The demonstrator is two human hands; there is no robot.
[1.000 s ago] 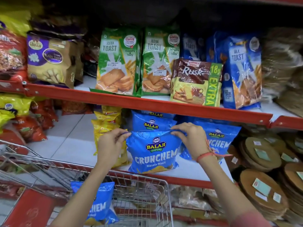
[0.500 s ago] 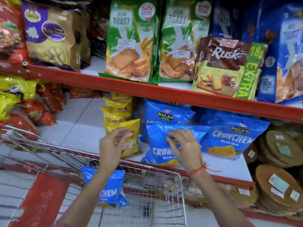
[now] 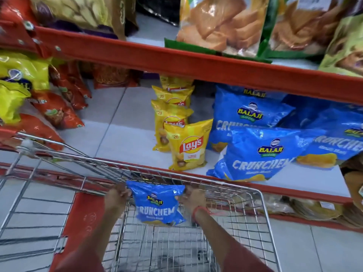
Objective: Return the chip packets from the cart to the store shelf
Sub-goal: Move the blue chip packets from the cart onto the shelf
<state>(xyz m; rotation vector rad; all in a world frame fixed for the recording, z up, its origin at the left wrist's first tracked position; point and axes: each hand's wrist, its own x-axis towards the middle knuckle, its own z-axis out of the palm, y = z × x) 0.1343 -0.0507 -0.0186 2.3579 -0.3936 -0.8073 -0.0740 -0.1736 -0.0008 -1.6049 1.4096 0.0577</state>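
Both hands, left hand (image 3: pixel 117 197) and right hand (image 3: pixel 193 197), fingers pinching top corners of blue packet (image 3: pixel 157 206) inside cart (image 3: pixel 263 209). Several blue packets (image 3: pixel 261 154) sit on shelf (image 3: pixel 125 122), right side. No other packet visible in cart; likely last.

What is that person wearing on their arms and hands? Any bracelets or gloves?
No gloves: both hands, the left hand and the right hand, are bare. A thin red thread band circles the right wrist, with a loose end trailing off. Reddish-pink sleeves show at the bottom of the picture, leaving the forearms uncovered.
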